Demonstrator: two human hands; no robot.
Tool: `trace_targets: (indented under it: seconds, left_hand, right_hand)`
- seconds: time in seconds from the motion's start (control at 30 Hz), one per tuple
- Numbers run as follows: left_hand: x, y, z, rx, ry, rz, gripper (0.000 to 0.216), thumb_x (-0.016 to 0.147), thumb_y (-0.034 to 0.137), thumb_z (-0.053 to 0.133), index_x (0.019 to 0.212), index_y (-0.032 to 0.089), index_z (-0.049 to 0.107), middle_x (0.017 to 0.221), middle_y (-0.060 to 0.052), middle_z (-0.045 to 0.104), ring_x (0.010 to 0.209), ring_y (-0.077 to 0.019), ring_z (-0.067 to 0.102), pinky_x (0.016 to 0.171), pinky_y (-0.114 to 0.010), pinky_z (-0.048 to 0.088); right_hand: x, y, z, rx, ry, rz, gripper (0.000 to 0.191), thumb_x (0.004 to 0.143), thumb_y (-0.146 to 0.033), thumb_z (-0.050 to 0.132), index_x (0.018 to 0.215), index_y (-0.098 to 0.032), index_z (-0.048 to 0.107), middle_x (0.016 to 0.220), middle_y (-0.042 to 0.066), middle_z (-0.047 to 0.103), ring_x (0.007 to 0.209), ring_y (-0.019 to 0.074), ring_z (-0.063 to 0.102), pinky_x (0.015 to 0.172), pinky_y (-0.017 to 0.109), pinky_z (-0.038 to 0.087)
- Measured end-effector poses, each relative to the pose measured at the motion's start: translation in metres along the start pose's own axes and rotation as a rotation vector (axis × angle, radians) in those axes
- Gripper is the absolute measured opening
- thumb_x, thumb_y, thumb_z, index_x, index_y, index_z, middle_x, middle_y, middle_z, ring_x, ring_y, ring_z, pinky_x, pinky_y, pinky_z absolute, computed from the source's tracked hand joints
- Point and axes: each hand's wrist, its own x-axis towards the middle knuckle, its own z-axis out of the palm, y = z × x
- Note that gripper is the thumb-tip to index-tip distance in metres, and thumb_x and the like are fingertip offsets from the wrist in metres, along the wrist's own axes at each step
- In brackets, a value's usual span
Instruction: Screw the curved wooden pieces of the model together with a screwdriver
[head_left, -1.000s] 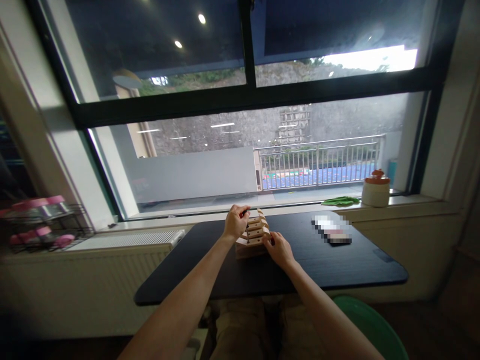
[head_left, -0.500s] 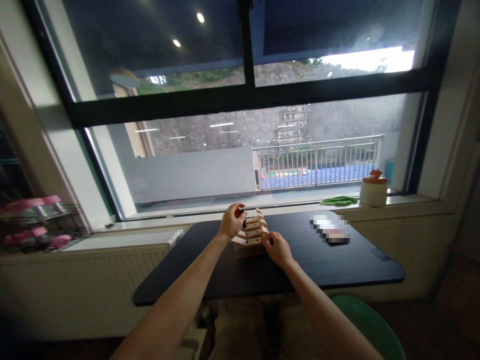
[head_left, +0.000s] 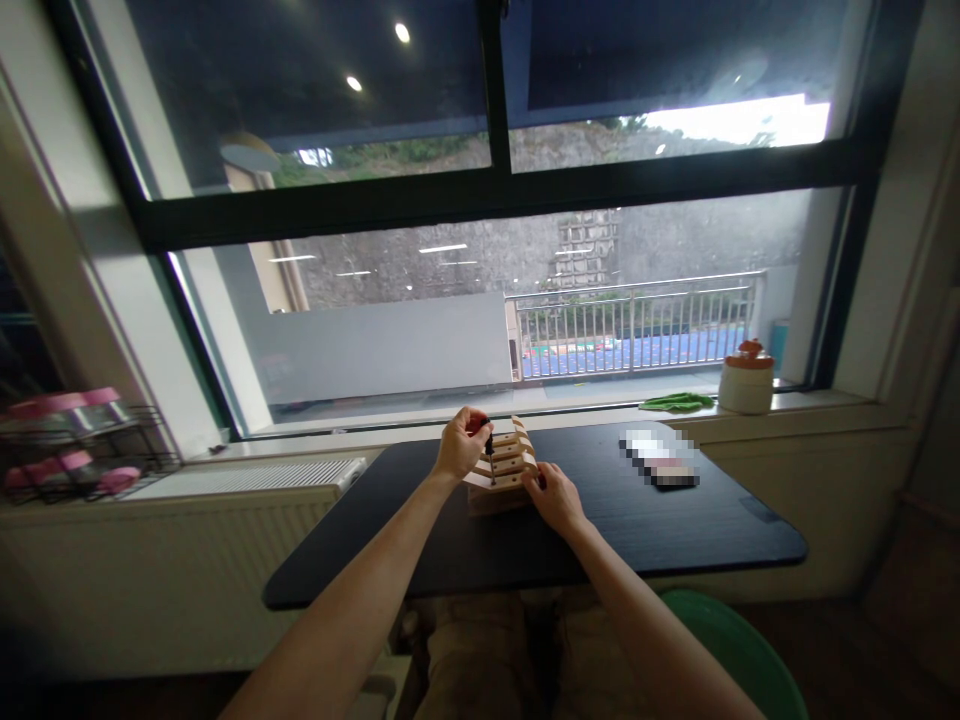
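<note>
A small slatted piece of light wood (head_left: 510, 467) rests on the dark table, with round dark holes or screw heads along its slats. My left hand (head_left: 460, 447) pinches the black handle of a screwdriver (head_left: 490, 440). The thin shaft points down, and its tip meets the nearest slat at the left end. With fingers bent against the near right corner of the wooden piece, my right hand (head_left: 556, 497) grips it. My palm and the undersides of those fingers are hidden.
The black table (head_left: 645, 530) stands against the window sill. A blurred-out flat item (head_left: 664, 460) lies on its right. On the sill are a green cloth (head_left: 677, 402) and a white jar (head_left: 747, 385) with an orange lid. A radiator (head_left: 247, 480) and a rack of pink-lidded containers (head_left: 71, 440) are at left.
My left fingers have shifted slightly around the screwdriver handle, while its tip stays at the same spot. My right hand and the wooden piece have barely moved.
</note>
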Motion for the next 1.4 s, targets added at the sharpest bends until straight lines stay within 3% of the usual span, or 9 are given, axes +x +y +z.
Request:
trace_targets:
  seconds: [0.2, 0.33, 0.5, 0.73, 1.03, 1.2, 1.4]
  left_hand:
    - [-0.004, -0.002, 0.003, -0.023, 0.032, -0.015, 0.022, 0.072, 0.033, 0.057, 0.086, 0.017, 0.053, 0.073, 0.000, 0.059, 0.060, -0.0103, 0.056, 0.056, -0.022, 0.045]
    - [-0.005, -0.003, 0.007, 0.061, 0.121, -0.020, 0.027, 0.067, 0.036, 0.063, 0.084, 0.018, 0.051, 0.069, 0.002, 0.056, 0.057, -0.0093, 0.053, 0.055, -0.021, 0.043]
    - [-0.004, -0.005, 0.011, 0.171, 0.161, 0.024, 0.020, 0.070, 0.034, 0.059, 0.079, 0.019, 0.050, 0.062, 0.004, 0.052, 0.053, -0.0082, 0.048, 0.052, -0.020, 0.040]
    - [-0.003, -0.007, 0.011, 0.142, 0.138, 0.025, 0.016, 0.071, 0.032, 0.058, 0.078, 0.019, 0.052, 0.065, 0.003, 0.056, 0.055, -0.0090, 0.052, 0.054, -0.021, 0.041]
    - [0.001, -0.005, 0.016, -0.090, -0.018, -0.008, 0.017, 0.074, 0.030, 0.055, 0.085, 0.018, 0.051, 0.083, -0.004, 0.063, 0.063, -0.0112, 0.060, 0.059, -0.025, 0.049]
    - [-0.001, -0.003, 0.015, -0.185, -0.054, -0.077, 0.019, 0.077, 0.029, 0.050, 0.091, 0.017, 0.047, 0.076, -0.002, 0.061, 0.059, -0.0098, 0.059, 0.057, -0.025, 0.049]
    - [-0.005, -0.006, 0.017, -0.023, 0.018, -0.016, 0.023, 0.071, 0.029, 0.058, 0.090, 0.018, 0.049, 0.074, 0.001, 0.057, 0.060, -0.0094, 0.054, 0.058, -0.023, 0.046]
  right_hand:
    - [0.000, 0.001, 0.001, 0.000, 0.002, -0.007, 0.029, 0.085, -0.044, 0.041, 0.084, -0.021, 0.058, 0.078, 0.002, 0.056, 0.069, 0.0123, 0.052, 0.063, 0.022, 0.034]
    - [0.000, 0.002, 0.001, -0.004, 0.003, -0.009, 0.028, 0.085, -0.043, 0.042, 0.084, -0.021, 0.058, 0.078, 0.002, 0.056, 0.069, 0.0123, 0.052, 0.064, 0.022, 0.034]
    - [0.000, 0.001, 0.000, -0.007, 0.010, -0.013, 0.029, 0.085, -0.044, 0.040, 0.083, -0.021, 0.058, 0.078, 0.002, 0.056, 0.068, 0.0120, 0.051, 0.063, 0.022, 0.034]
    - [0.000, 0.001, 0.001, -0.016, 0.010, -0.010, 0.029, 0.084, -0.044, 0.042, 0.083, -0.021, 0.058, 0.077, 0.001, 0.056, 0.067, 0.0121, 0.051, 0.062, 0.022, 0.034]
    - [0.000, 0.001, 0.000, -0.012, 0.008, -0.018, 0.028, 0.085, -0.043, 0.040, 0.082, -0.021, 0.058, 0.077, 0.001, 0.056, 0.067, 0.0118, 0.051, 0.062, 0.022, 0.034]
    - [0.000, 0.001, 0.000, -0.003, 0.011, -0.014, 0.028, 0.084, -0.044, 0.042, 0.082, -0.021, 0.058, 0.077, 0.001, 0.056, 0.069, 0.0122, 0.052, 0.063, 0.022, 0.034]
    - [-0.001, 0.001, 0.000, -0.017, 0.009, -0.012, 0.028, 0.084, -0.044, 0.041, 0.080, -0.022, 0.057, 0.077, 0.001, 0.056, 0.067, 0.0122, 0.052, 0.062, 0.022, 0.034]
